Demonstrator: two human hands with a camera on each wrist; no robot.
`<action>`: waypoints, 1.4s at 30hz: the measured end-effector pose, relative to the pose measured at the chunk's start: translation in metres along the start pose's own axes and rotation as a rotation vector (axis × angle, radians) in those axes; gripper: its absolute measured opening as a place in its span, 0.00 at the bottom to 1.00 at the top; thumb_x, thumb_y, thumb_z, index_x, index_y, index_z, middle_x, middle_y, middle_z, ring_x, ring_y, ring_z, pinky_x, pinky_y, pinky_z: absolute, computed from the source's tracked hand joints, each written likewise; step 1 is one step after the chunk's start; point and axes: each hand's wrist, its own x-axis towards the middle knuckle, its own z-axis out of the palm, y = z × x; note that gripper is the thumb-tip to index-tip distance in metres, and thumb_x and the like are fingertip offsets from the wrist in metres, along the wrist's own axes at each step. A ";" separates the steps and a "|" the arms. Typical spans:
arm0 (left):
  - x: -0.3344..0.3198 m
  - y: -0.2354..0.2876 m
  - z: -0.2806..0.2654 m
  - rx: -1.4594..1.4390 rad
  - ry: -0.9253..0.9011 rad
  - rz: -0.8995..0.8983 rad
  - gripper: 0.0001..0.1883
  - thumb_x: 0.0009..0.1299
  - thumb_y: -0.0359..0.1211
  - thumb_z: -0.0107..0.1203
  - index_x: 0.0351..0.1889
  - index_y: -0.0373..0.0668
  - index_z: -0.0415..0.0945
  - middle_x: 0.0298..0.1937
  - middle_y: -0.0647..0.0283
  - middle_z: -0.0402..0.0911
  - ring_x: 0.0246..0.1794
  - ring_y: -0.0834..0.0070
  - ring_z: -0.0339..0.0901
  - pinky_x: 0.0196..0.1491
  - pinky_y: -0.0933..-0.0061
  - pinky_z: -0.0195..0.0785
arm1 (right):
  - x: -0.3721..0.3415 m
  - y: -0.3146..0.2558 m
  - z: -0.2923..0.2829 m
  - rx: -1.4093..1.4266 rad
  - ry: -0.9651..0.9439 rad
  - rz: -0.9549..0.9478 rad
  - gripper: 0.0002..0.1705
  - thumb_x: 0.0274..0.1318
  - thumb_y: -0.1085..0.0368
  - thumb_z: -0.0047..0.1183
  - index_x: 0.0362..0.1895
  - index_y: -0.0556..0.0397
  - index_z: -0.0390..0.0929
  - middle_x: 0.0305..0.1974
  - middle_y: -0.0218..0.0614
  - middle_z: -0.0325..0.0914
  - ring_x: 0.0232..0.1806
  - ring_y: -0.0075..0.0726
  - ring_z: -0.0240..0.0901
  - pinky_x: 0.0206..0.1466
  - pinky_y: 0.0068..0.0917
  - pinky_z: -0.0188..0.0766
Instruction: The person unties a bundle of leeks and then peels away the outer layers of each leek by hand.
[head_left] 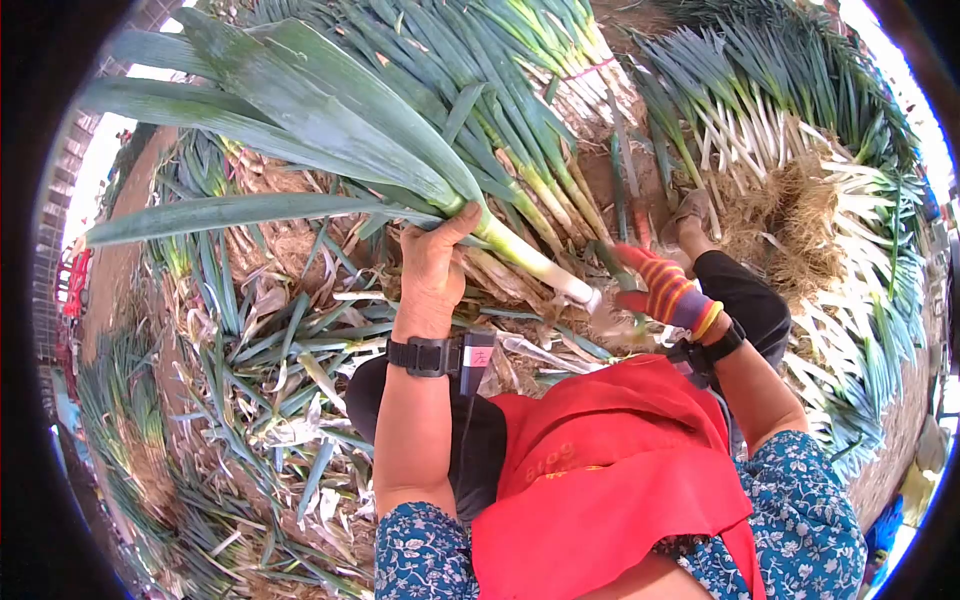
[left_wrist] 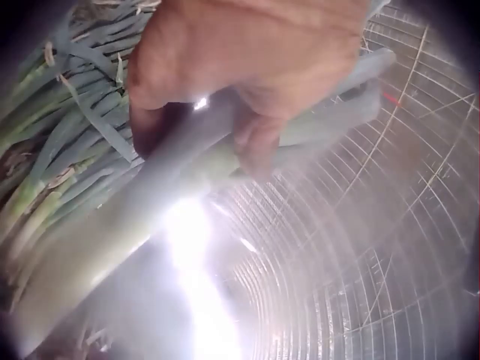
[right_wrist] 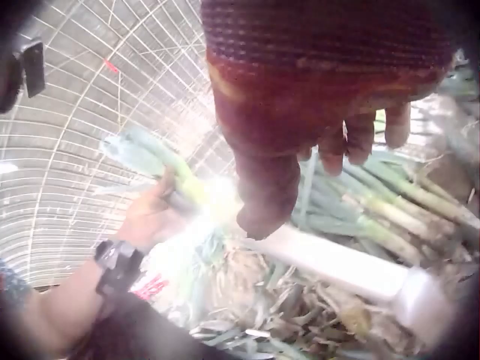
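Observation:
My bare left hand (head_left: 434, 268) grips a large leek (head_left: 515, 250) around the stalk just below its leaves. The leek's broad green leaves fan out to the upper left, while its white root end slants down to the right. In the left wrist view, thumb and fingers wrap the stalk (left_wrist: 97, 247). My right hand (head_left: 675, 290), in a striped red, purple and yellow glove, is close beside the root end with fingers extended. The right wrist view shows its thumb overlapping the white shank (right_wrist: 337, 262), fingers loose and apart from it.
Piled leeks (head_left: 540, 170) lie just ahead, with a tied bundle (head_left: 590, 80) behind them. White-stemmed leeks (head_left: 750, 125) with stringy roots (head_left: 790, 220) are heaped at right. Trimmed leaves and peelings (head_left: 290, 400) litter the ground at left. A red apron (head_left: 610, 450) covers the lap.

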 end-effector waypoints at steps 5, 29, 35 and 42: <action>-0.002 0.001 0.013 -0.097 -0.162 0.025 0.22 0.57 0.24 0.61 0.50 0.36 0.69 0.47 0.58 0.76 0.47 0.66 0.74 0.49 0.61 0.68 | 0.010 -0.034 0.024 0.542 -0.036 -0.009 0.42 0.38 0.46 0.64 0.57 0.52 0.66 0.40 0.44 0.77 0.41 0.40 0.74 0.46 0.29 0.68; -0.062 -0.083 0.051 0.417 -0.695 -0.224 0.29 0.51 0.29 0.64 0.51 0.34 0.68 0.44 0.58 0.76 0.46 0.71 0.72 0.55 0.70 0.62 | 0.040 -0.057 -0.004 0.076 0.585 0.074 0.20 0.40 0.68 0.60 0.42 0.52 0.74 0.28 0.45 0.78 0.30 0.50 0.76 0.31 0.37 0.71; -0.017 -0.013 0.020 0.063 -0.063 0.004 0.16 0.59 0.33 0.61 0.41 0.40 0.68 0.37 0.61 0.75 0.41 0.69 0.74 0.51 0.67 0.69 | 0.018 -0.051 -0.017 0.061 0.484 -0.003 0.22 0.36 0.66 0.64 0.42 0.53 0.75 0.30 0.44 0.78 0.33 0.46 0.77 0.35 0.34 0.72; -0.003 -0.028 -0.014 -0.371 0.127 -0.032 0.06 0.60 0.23 0.56 0.33 0.35 0.71 0.34 0.55 0.76 0.41 0.59 0.75 0.48 0.56 0.70 | 0.037 -0.058 -0.029 0.514 0.174 -0.178 0.36 0.37 0.67 0.62 0.57 0.54 0.66 0.51 0.48 0.71 0.55 0.49 0.66 0.57 0.34 0.62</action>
